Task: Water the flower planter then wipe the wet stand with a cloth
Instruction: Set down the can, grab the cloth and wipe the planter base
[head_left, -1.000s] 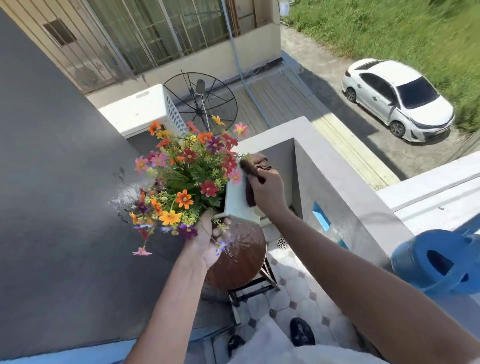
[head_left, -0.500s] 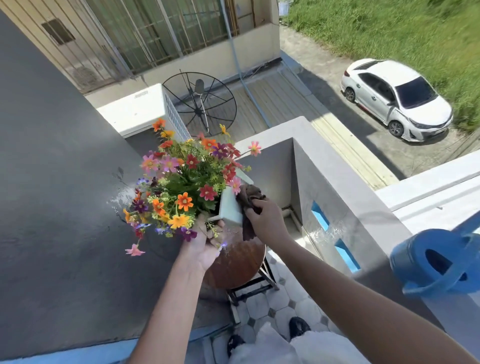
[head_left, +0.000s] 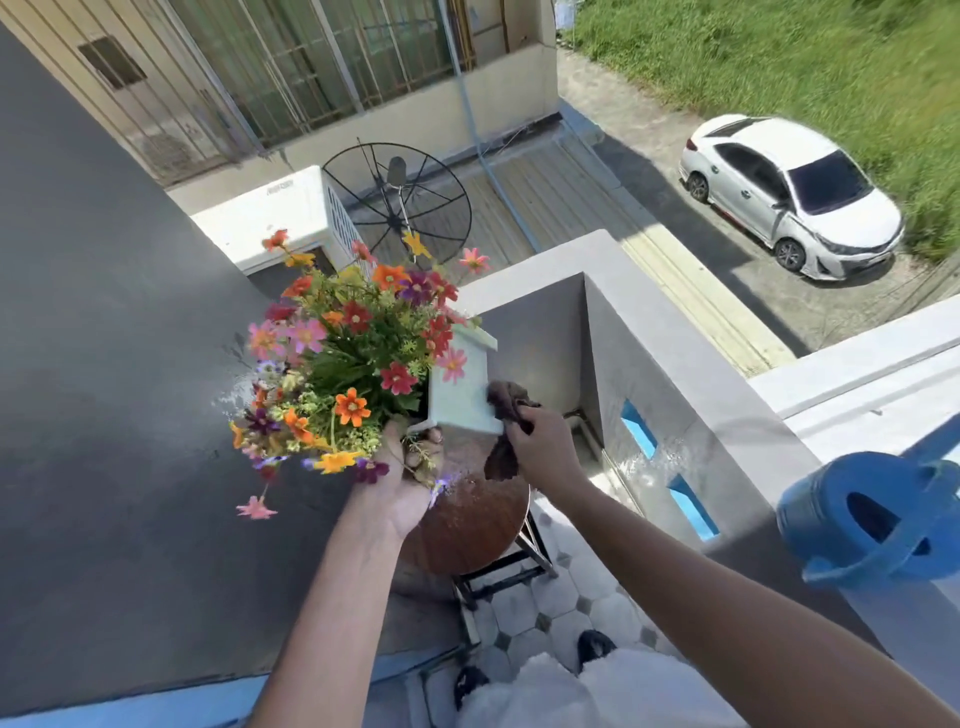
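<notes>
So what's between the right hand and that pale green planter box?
In the head view, a brown cloth. The right hand grips it and presses it against the side of the planter, above the round wooden stand.

Counted in the head view: 1 flower planter (head_left: 460, 387), 1 brown cloth (head_left: 506, 431), 1 round stand (head_left: 467, 525), 1 blue watering can (head_left: 878, 525). Hands: 2, left hand (head_left: 410, 480) and right hand (head_left: 543, 449). Beyond the balcony: 1 white car (head_left: 789, 195), 1 satellite dish (head_left: 397, 202), 1 air-conditioner unit (head_left: 270, 215). Dark shoes (head_left: 595, 644): 2.
</notes>
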